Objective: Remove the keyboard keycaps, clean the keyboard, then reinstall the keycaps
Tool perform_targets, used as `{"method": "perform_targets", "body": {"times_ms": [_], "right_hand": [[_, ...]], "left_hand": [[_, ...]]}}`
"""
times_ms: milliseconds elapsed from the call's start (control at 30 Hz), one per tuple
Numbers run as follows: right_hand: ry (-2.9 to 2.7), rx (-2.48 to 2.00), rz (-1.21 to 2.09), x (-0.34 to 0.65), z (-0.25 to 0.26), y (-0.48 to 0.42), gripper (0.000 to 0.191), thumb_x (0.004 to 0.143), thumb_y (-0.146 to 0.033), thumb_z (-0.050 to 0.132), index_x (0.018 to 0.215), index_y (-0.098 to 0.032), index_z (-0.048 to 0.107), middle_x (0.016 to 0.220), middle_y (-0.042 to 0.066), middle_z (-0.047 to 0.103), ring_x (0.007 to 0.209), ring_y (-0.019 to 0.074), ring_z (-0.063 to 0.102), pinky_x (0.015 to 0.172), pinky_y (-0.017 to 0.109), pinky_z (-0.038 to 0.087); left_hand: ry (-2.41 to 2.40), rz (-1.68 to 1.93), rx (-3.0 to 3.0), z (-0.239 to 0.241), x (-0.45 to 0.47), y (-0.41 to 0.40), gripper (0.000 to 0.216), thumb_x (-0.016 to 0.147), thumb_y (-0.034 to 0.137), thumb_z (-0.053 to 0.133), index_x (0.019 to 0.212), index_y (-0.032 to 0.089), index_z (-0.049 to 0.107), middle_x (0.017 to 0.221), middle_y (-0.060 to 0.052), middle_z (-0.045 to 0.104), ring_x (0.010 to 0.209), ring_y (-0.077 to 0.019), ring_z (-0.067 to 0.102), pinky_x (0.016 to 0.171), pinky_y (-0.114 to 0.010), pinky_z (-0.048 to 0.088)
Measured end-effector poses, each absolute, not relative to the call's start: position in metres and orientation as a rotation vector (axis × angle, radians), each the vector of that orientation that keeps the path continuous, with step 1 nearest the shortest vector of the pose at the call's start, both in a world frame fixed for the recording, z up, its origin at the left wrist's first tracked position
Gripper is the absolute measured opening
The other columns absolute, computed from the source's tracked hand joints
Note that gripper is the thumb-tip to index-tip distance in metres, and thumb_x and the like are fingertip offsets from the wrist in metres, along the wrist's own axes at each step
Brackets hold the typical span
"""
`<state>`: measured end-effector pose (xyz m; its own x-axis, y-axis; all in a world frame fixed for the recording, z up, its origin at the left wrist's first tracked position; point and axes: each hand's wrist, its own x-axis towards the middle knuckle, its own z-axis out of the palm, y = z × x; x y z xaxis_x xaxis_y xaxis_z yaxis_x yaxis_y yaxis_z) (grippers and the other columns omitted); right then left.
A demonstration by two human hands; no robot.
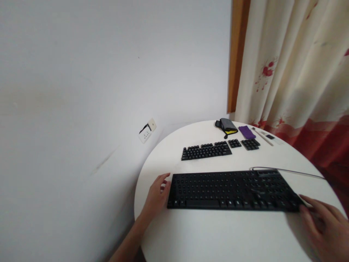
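Note:
A black keyboard (218, 189) with its keycaps off lies across the white round table, and its right end looks slightly blurred. My left hand (158, 193) rests against the left edge of this keyboard, fingers apart and the index finger stretched forward. At the lower right corner, my right hand (324, 225) grips the keyboard between thumb and fingers; a shadow falls on the table below that end. Behind it, black keycaps (205, 151) are laid out in keyboard order, with a small block of keycaps (234, 143) and a number-pad block (250, 144) to the right.
Toward the back of the table (191, 233) lie a grey and yellow cloth (228, 126), a purple cloth (247, 132) and a thin pale stick (263, 137). The keyboard's cable (294, 171) runs right. A wall with a socket (145, 134) stands left, a curtain (286, 72) right.

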<state>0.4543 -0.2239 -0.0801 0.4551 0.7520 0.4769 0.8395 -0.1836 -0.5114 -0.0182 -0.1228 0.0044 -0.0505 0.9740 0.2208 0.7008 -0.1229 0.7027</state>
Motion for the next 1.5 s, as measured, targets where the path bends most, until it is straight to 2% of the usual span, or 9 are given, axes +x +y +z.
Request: {"method": "perform_targets", "body": {"times_ms": [167, 333, 467, 667, 767, 900, 1067, 1233, 1500], "right_hand": [[-1.408, -2.019, -0.080, 0.448, -0.067, -0.228, 0.038, 0.086, -0.054, 0.039, 0.114, -0.034, 0.055, 0.109, 0.012, 0.067, 0.095, 0.0326, 0.067, 0.071, 0.046, 0.053], [-1.392, -2.011, 0.070, 0.438, -0.045, -0.231, 0.045, 0.090, -0.054, 0.036, 0.114, -0.025, 0.060, 0.112, 0.012, 0.068, 0.103, 0.0333, 0.064, 0.088, 0.047, 0.050], [-1.342, -2.012, 0.050, 0.446, -0.037, -0.228, 0.045, 0.088, -0.052, 0.040, 0.111, -0.021, 0.064, 0.105, 0.015, 0.070, 0.091, 0.0337, 0.067, 0.083, 0.046, 0.050], [-1.364, -2.065, 0.015, 0.470, -0.036, -0.215, 0.041, 0.089, -0.048, 0.045, 0.110, -0.019, 0.065, 0.099, 0.020, 0.071, 0.082, 0.0335, 0.069, 0.073, 0.042, 0.051], [-1.387, -2.075, -0.021, 0.478, -0.036, -0.210, 0.042, 0.090, -0.047, 0.045, 0.110, -0.017, 0.066, 0.098, 0.021, 0.071, 0.082, 0.0338, 0.069, 0.072, 0.043, 0.052], [-1.482, -2.007, -0.283, 0.472, -0.027, -0.199, 0.043, 0.089, -0.045, 0.045, 0.107, -0.012, 0.067, 0.100, 0.023, 0.068, 0.091, 0.0352, 0.065, 0.082, 0.045, 0.050], [-1.675, -1.713, -0.137, 0.409, 0.015, -0.177, 0.035, 0.091, -0.039, 0.048, 0.110, -0.016, 0.065, 0.108, 0.015, 0.065, 0.102, 0.0289, 0.061, 0.094, 0.046, 0.047], [-2.021, -1.392, 0.114, 0.313, 0.059, -0.153, 0.029, 0.094, -0.030, 0.047, 0.114, -0.020, 0.065, 0.111, 0.013, 0.062, 0.104, 0.0263, 0.058, 0.094, 0.042, 0.048], [-2.461, -1.437, 0.087, 0.219, 0.048, -0.055, 0.027, 0.096, -0.020, 0.046, 0.111, -0.016, 0.068, 0.107, 0.012, 0.060, 0.104, 0.0222, 0.055, 0.091, 0.031, 0.044]], "left_hand": [[1.738, 0.858, 1.698, 0.005, -0.017, -0.121, 0.049, 0.089, 0.043, 0.047, 0.124, 0.012, 0.061, 0.100, -0.012, 0.072, 0.076, -0.0207, 0.069, 0.069, -0.032, 0.056], [1.694, 0.871, 1.666, 0.006, -0.010, -0.125, 0.052, 0.088, 0.045, 0.049, 0.125, 0.011, 0.062, 0.098, -0.011, 0.074, 0.079, -0.0219, 0.070, 0.068, -0.031, 0.056], [1.607, 0.849, 1.697, 0.008, 0.004, -0.125, 0.050, 0.087, 0.043, 0.049, 0.125, 0.012, 0.062, 0.097, -0.010, 0.074, 0.078, -0.0208, 0.070, 0.069, -0.030, 0.057], [1.527, 0.834, 1.914, 0.005, 0.020, -0.125, 0.044, 0.086, 0.037, 0.052, 0.122, 0.016, 0.064, 0.114, -0.011, 0.071, 0.086, -0.0211, 0.070, 0.078, -0.034, 0.058], [1.584, 0.756, 2.058, 0.009, 0.017, -0.113, 0.044, 0.088, 0.035, 0.050, 0.126, 0.014, 0.061, 0.105, -0.010, 0.073, 0.074, -0.0193, 0.069, 0.074, -0.033, 0.057], [1.710, 0.774, 2.325, 0.022, 0.010, -0.075, 0.032, 0.090, 0.031, 0.051, 0.111, 0.014, 0.068, 0.096, -0.009, 0.073, 0.073, -0.0192, 0.065, 0.080, -0.035, 0.053], [1.599, 0.824, 2.556, 0.019, 0.009, -0.024, 0.021, 0.090, 0.023, 0.055, 0.102, 0.015, 0.070, 0.097, -0.008, 0.069, 0.084, -0.0208, 0.062, 0.087, -0.036, 0.049], [1.561, 0.840, 2.628, -0.003, 0.007, -0.009, 0.026, 0.090, 0.023, 0.058, 0.114, 0.018, 0.068, 0.102, -0.009, 0.062, 0.098, -0.0244, 0.055, 0.093, -0.040, 0.045], [1.562, 0.807, 2.716, -0.009, 0.004, -0.014, 0.034, 0.093, 0.020, 0.055, 0.125, 0.023, 0.063, 0.106, -0.009, 0.056, 0.099, -0.0249, 0.048, 0.094, -0.042, 0.044]]}}
